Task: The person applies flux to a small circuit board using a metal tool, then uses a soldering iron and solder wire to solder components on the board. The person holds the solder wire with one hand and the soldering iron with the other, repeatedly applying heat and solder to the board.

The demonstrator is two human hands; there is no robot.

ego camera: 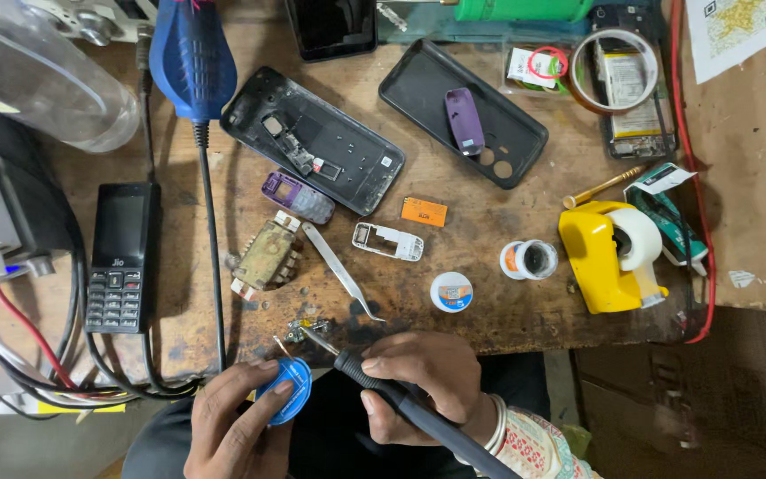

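At the near edge of a worn wooden tabletop [489, 231], the right hand [418, 386] is closed around a black-handled soldering iron [401, 401], its tip angled toward a tiny metal component [297, 331]. The left hand [237, 417] pinches a small blue solder spool [285, 390] just beside the tip. Good work here likely means a steady wrist, a brief touch and solder fed sparingly. Curved tweezers [340, 270] lie just beyond, near a stripped phone back housing [312, 137], a black phone case [463, 111], a keypad phone [121, 257] and a yellow tape dispenser [609, 253]. Tangled cables [64, 355] crowd the left edge; little of the room shows.
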